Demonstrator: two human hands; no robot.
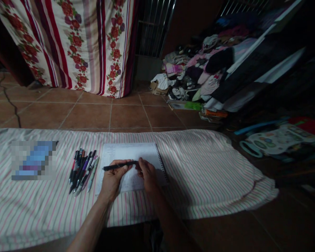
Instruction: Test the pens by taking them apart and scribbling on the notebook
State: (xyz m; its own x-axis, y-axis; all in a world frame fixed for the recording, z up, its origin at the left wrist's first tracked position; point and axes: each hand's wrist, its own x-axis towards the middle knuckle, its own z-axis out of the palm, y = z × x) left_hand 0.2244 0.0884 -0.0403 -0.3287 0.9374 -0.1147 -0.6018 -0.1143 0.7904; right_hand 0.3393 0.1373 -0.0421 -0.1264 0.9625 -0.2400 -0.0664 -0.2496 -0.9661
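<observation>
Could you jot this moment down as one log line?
left hand: holds black pen | right hand: at pen's right end | beneath: spiral notebook | left of notebook: loose pens

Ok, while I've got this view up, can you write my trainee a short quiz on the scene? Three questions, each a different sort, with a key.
1. Multiple choice: what does the person's bare left hand hold, with the bare right hand at one end of it?
a) a green plastic ruler
b) a slim black pen
c) a pair of metal scissors

2. True or false: the open white-paged notebook has its dark spiral binding along its left edge.

3. Fill in: on the pale cloth with pink and grey-green stripes, the loose bunch of slim pens lies to the ____ of the notebook.

Key: 1. b. 2. False; it runs along the right edge. 3. Left.
</observation>
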